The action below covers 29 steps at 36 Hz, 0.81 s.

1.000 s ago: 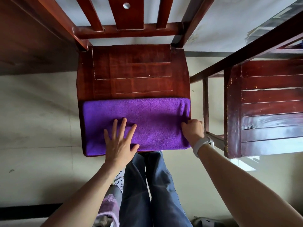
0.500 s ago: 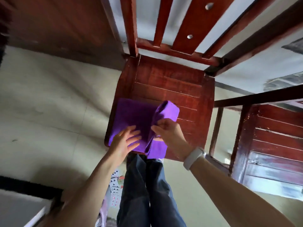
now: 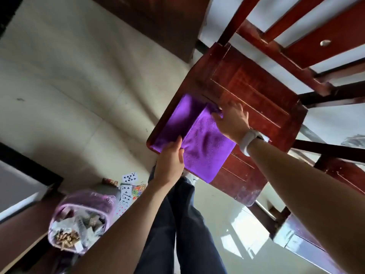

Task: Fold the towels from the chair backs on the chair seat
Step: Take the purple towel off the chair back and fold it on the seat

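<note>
A purple towel (image 3: 205,149) lies folded over on the front left part of the red-brown wooden chair seat (image 3: 256,99). Its upper layer covers the right part and leaves a darker strip of the lower layer showing on the left. My left hand (image 3: 170,157) is at the towel's near edge, fingers curled on the cloth and thumb on the edge of the upper layer. My right hand (image 3: 232,120), with a white wristband, lies with spread fingers at the towel's far corner, thumb on the cloth and fingertips on the bare seat.
The chair's slatted back (image 3: 308,34) rises at the upper right. A second wooden chair (image 3: 335,173) stands to the right. On the floor to the left are a purple plastic basket (image 3: 79,220) of scraps and scattered playing cards (image 3: 128,186). My legs stand below the seat.
My right hand has carried the towel's right end over to the left and laid it flat, then let go. My left hand moved to the near edge. The view swung left.
</note>
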Each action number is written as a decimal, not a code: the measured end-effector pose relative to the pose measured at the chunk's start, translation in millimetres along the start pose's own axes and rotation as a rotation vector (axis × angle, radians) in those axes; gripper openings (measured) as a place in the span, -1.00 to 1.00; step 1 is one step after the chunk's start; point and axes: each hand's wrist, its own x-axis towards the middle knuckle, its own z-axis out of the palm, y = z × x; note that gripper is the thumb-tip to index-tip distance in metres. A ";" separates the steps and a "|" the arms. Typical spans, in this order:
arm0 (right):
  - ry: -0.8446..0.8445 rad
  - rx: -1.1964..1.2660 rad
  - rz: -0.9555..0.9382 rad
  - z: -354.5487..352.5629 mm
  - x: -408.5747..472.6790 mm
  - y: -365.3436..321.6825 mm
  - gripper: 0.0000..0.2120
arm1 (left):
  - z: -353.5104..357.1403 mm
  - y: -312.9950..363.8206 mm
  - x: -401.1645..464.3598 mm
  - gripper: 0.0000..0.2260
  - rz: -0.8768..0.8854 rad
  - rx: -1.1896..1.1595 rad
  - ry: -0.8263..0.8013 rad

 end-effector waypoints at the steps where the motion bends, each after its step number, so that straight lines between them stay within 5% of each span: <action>1: -0.004 0.055 0.011 -0.7 1.0 -1.1 -0.61 | -0.4 0.7 -1.5 -0.59 0.006 -0.026 0.028; 11: 0.051 0.251 -0.200 2.6 8.9 -33.6 -0.67 | -13.8 -18.2 4.0 -0.74 -0.152 -0.058 0.335; 22: 0.182 0.152 -0.125 17.2 24.4 -49.9 -0.60 | -23.5 -32.7 18.6 -0.74 -0.314 0.129 0.288; 25: 0.405 0.177 -0.281 12.9 -1.1 -43.2 -0.62 | -31.1 -27.2 15.6 -0.68 -0.186 0.237 0.351; 29: 0.536 -0.061 -0.450 31.0 -36.0 -18.2 -0.60 | -28.7 -14.5 16.8 -0.60 0.221 0.428 0.290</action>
